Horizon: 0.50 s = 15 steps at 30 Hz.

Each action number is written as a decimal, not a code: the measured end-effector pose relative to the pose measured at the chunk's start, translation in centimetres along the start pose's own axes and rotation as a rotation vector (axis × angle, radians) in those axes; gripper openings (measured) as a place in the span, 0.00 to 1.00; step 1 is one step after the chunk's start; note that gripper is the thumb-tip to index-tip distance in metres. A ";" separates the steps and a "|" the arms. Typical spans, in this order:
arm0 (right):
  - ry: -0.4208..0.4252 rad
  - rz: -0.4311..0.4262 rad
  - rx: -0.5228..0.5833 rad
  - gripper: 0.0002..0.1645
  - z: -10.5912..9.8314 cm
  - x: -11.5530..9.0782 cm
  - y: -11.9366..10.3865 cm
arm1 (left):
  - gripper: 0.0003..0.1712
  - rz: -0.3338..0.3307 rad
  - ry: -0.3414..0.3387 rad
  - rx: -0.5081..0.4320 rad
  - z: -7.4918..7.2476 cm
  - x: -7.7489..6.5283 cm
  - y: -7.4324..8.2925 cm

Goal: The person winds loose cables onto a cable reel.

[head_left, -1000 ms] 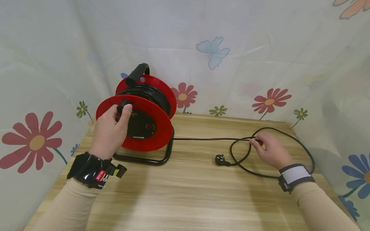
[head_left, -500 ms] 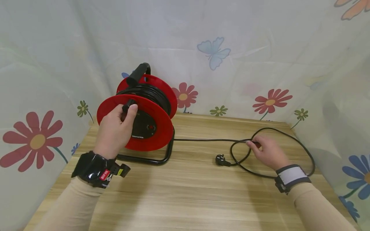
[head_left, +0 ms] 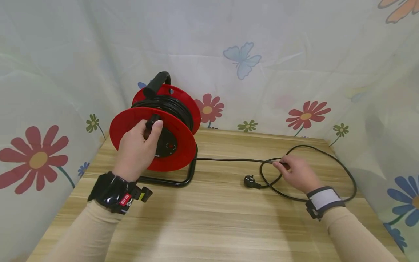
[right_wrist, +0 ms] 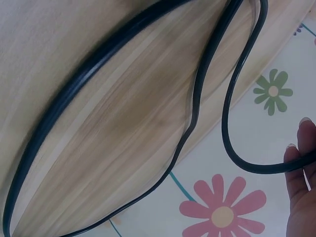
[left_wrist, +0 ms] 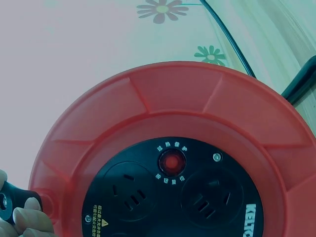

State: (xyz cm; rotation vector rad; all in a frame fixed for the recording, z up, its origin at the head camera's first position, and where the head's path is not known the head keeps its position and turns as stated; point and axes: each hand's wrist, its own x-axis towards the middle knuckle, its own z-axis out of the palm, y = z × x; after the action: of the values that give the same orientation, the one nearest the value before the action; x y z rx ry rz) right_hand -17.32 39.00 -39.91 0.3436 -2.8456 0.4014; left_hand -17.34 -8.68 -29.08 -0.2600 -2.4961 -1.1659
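Observation:
A red cable reel (head_left: pixel 186 147) with black cable wound between its two flanges stands at the left of the table. My left hand (head_left: pixel 135 147) grips the black crank knob (head_left: pixel 154 118) on its front flange, also seen at the lower left of the left wrist view. From the reel a black cable (head_left: pixel 229 159) runs straight to the right. My right hand (head_left: pixel 299 173) pinches this cable between thumb and fingers. In the right wrist view, the cable passes through the fingertips (right_wrist: pixel 295 180). The black plug (head_left: pixel 250 181) lies on the table, left of that hand.
The loose cable lies in wide loops (head_left: pixel 347 171) around and behind the right hand. A black tube stand (head_left: pixel 176 183) bears the reel. White flower-printed sheets (head_left: pixel 196 43) wall the wooden table (head_left: pixel 209 218) at back and sides. The reel has a carrying handle (head_left: pixel 155 85) on top.
My left hand has moved right with the crank knob, and the reel has turned with it. My right hand has moved left toward the reel along with the cable; the plug has stayed put.

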 end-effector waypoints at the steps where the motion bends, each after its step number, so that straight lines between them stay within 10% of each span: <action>1: -0.002 0.003 -0.004 0.17 0.1 0.0 -0.1 | 0.30 0.005 -0.001 0.000 0.1 0.0 0.1; 15: -0.031 -0.031 0.004 0.25 0.8 0.6 -1.1 | 0.28 0.051 -0.018 0.001 1.5 -0.3 0.4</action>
State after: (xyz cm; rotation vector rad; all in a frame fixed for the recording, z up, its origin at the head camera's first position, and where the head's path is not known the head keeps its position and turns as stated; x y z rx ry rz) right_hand -17.76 37.65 -40.27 0.3973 -2.8661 0.3998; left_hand -17.29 -7.31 -29.81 -0.3334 -2.4897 -1.1473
